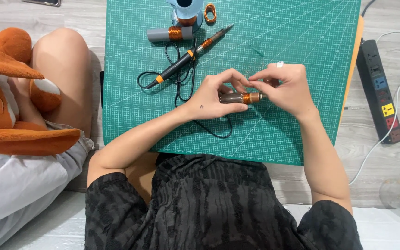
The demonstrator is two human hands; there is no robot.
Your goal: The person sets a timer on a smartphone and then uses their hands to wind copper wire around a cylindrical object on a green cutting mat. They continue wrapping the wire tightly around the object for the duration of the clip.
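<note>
At far left, an orange and white plush toy (10, 92) lies against the bare knee (63, 60) of a second person seated on the floor. Right of it, a green cutting mat (302, 41) covers the middle of the wooden floor (380, 176). On the far left part of the mat lie a grey cylinder with a copper winding (168, 34), a blue spool stand (186, 11) and a small copper wire ring (209, 13); just nearer, a black soldering iron with orange bands (188, 54) lies aslant, its black cord (181, 88) looping toward the hands. At mat centre, the left hand (216, 97) closes around the dark end of a small cylinder wound with copper wire (242, 97), held level just above the mat. The right hand (285, 90) meets it from the right, thumb and forefinger pinched narrow over the copper end; whether a wire strand lies between them cannot be told. The cord passes under the left wrist, otherwise nothing crowds the hands. At far right, off the mat, a black power strip (379, 90) with coloured sockets rests on the floor beside a white cable (396, 115).
</note>
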